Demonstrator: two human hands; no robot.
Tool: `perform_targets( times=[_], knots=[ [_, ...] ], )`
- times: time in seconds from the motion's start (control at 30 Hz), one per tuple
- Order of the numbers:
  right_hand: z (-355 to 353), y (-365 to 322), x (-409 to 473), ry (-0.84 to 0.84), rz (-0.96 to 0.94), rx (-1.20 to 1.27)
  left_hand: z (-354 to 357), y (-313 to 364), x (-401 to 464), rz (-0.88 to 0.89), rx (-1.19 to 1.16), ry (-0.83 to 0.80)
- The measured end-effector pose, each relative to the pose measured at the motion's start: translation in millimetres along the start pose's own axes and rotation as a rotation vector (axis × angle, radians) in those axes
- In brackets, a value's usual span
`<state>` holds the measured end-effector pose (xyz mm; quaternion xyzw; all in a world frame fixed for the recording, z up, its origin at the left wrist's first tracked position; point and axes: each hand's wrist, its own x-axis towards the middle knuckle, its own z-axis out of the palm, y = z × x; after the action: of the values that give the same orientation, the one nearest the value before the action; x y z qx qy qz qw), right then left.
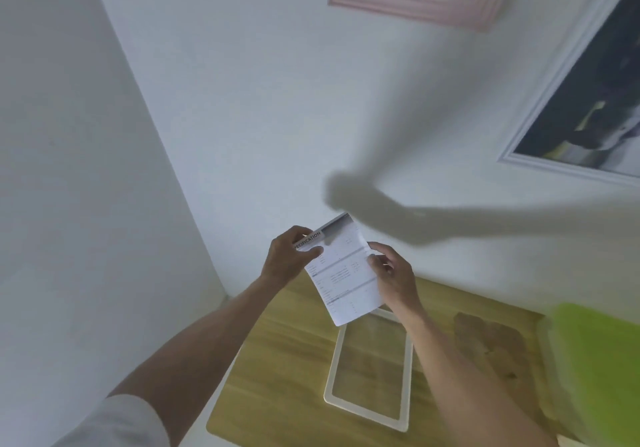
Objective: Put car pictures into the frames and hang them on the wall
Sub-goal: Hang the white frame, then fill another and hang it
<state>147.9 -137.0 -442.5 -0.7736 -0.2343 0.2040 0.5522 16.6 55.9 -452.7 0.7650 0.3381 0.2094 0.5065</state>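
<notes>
A printed paper sheet (343,273) with a "SPECIFICATION" heading and lines of text is held up in front of me, above the table. My left hand (289,258) pinches its upper left corner. Its right edge is gripped by my right hand (393,275). Below the sheet, a white empty picture frame (334,374) lies flat on the wooden table (277,394). On the wall hang a pink frame (408,3) with a picture at the top and a white frame (540,114) with a dark picture at the right.
A brown backing board (491,342) lies on the table right of the empty frame. A green-lidded plastic box (602,370) stands at the table's right side. A wall corner runs down the left, meeting the table's left edge.
</notes>
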Motion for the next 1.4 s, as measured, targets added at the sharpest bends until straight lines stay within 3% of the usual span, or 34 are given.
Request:
perform_targets(
  times=[0.17,0.3,0.43,0.6,0.8,0.97,1.17,1.4],
  knots=[
    [-31.0,24.2,-23.0,0.123,0.188,0.157,34.1,12.5,-7.0,-0.156,-0.249,-0.065],
    [-45.9,45.6,-38.8,0.228,0.284,0.180,60.6,15.2,-21.9,-0.271,-0.312,-0.261],
    [-52.6,68.4,-51.7,0.288,0.391,0.198,86.8,4.6,-42.3,-0.279,-0.157,-0.373],
    [-54.6,99.6,-75.3,0.207,0.474,0.023,105.9,-16.5,-65.8,-0.269,0.113,-0.422],
    [-49.8,120.3,-96.4,0.093,0.523,-0.303,110.3,-34.2,-92.8,-0.157,0.371,-0.489],
    [-44.9,130.0,-105.7,0.048,0.496,-0.436,112.7,-46.7,-108.0,0.007,0.777,-0.599],
    [-43.3,134.6,-108.0,-0.046,0.463,-0.644,112.8,-53.7,-113.5,0.069,0.855,-0.572],
    [-40.0,139.2,-107.9,-0.072,0.457,-0.620,111.2,-62.4,-107.1,0.030,0.801,-0.618]
  ],
)
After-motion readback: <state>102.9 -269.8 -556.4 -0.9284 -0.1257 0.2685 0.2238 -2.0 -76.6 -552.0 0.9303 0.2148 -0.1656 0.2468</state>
